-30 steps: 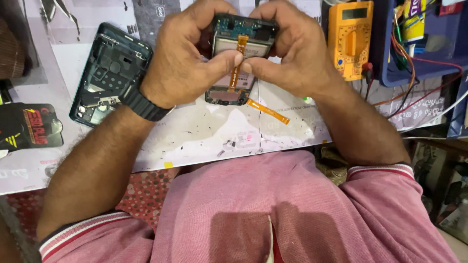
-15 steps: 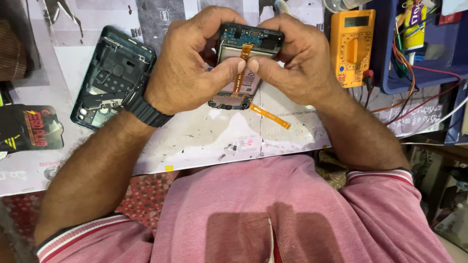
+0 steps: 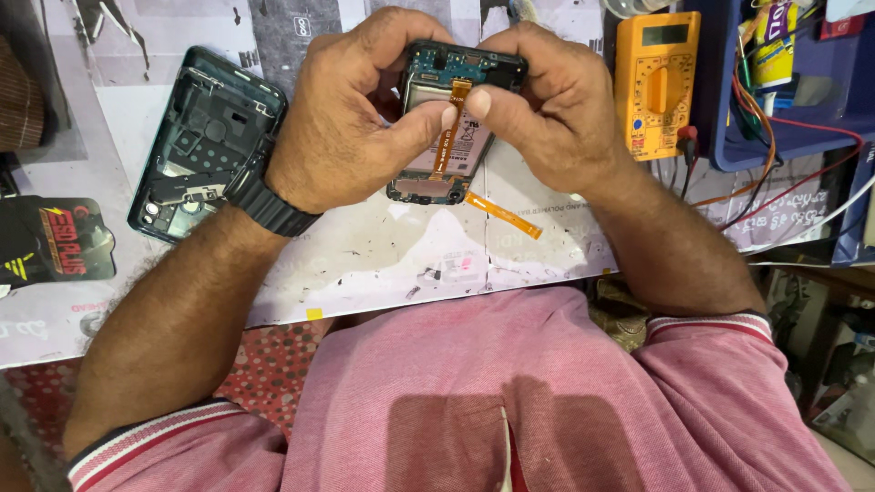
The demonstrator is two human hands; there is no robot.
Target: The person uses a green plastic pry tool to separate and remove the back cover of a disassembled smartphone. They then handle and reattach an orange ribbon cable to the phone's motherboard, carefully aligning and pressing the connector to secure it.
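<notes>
Both hands hold an opened phone body [image 3: 453, 137] with its circuit board and battery exposed, lifted a little above the white work mat [image 3: 383, 264]. My left hand [image 3: 351, 114], with a black watch on its wrist, grips the phone's left side. My right hand [image 3: 551, 105] grips the right side. Both thumbs press on an orange flex cable [image 3: 448, 128] that runs down the middle of the phone. A second loose orange flex cable [image 3: 504, 215] lies on the mat just below the phone.
A dark green phone frame [image 3: 200, 141] lies on the mat at the left. An orange multimeter [image 3: 656, 82] stands at the right beside a blue bin [image 3: 793, 82] with wires. A black packet [image 3: 55, 241] lies at the far left.
Both hands have lifted the phone slightly up and away. The thumbs have slid higher along the orange flex cable.
</notes>
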